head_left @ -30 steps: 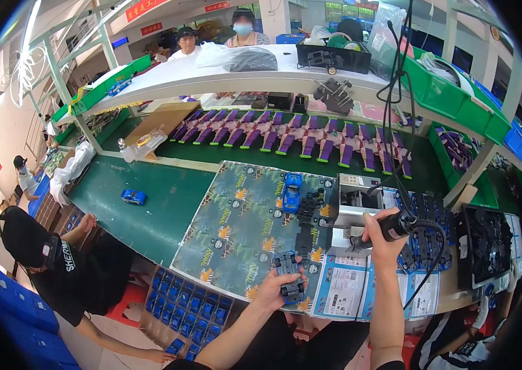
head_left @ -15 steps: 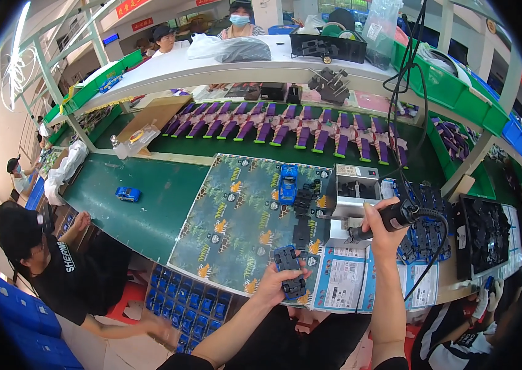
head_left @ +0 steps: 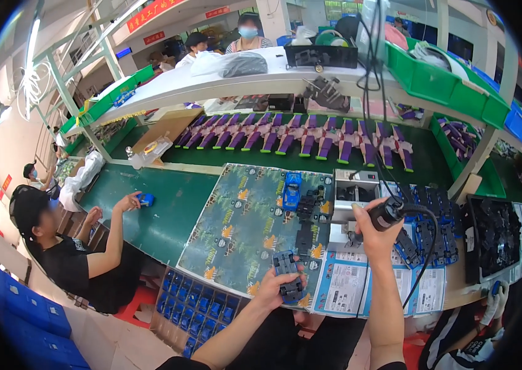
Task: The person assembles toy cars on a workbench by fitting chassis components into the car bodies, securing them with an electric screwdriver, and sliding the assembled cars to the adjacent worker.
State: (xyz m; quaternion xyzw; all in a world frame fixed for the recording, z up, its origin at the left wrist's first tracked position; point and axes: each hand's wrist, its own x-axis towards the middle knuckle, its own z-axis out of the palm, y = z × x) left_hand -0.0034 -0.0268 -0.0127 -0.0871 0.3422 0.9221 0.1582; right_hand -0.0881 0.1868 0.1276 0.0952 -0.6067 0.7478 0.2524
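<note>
My left hand [head_left: 268, 290] is closed around a toy car [head_left: 285, 266], its black underside facing up, over the near edge of the patterned mat [head_left: 227, 234]. Wrapped in my right hand [head_left: 377, 239] is a black electric screwdriver [head_left: 389, 213] with a cable; its tip points left, towards a metal box-shaped device [head_left: 356, 177], and stays apart from the car. On the mat beside the device lie a blue toy car [head_left: 292, 190] and black plastic car parts [head_left: 305, 237].
Several blue-and-black car assemblies [head_left: 429, 237] lie right of the device, before a black tray [head_left: 494, 237] of black parts. At left, a co-worker's hand [head_left: 129, 201] touches a blue car [head_left: 145, 199]. A divided box [head_left: 171, 320] of blue cars sits below the table. Cables hang from above.
The co-worker at left has reached out to the blue car on the green table. The view has shifted slightly; my hands keep their holds, almost in place.
</note>
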